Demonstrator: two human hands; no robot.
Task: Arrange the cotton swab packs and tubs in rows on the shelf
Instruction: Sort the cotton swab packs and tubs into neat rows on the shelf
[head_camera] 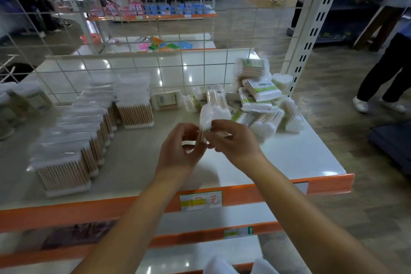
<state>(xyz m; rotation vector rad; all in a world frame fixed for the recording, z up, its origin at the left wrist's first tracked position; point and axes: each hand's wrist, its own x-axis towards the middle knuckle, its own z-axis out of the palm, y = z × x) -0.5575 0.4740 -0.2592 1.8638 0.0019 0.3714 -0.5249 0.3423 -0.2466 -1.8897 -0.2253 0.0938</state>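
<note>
Both my hands hold one clear pack of wooden cotton swabs point(213, 111) above the middle of the white shelf point(289, 158). My left hand point(182, 147) pinches its lower end from the left and my right hand point(231, 140) pinches it from the right. A diagonal row of swab packs point(89, 138) stands on the shelf's left half, running back to a stack point(134, 100). A loose heap of packs and tubs point(260, 98) lies at the shelf's far right. One pack point(166, 100) lies flat by the wire grid.
A wire grid point(155, 58) backs the shelf, and a white slotted upright point(309, 35) stands at its right rear. An orange price rail point(244, 196) edges the front. Plastic tubs point(24, 100) sit far left. A person's legs point(382, 82) stand in the aisle on the right.
</note>
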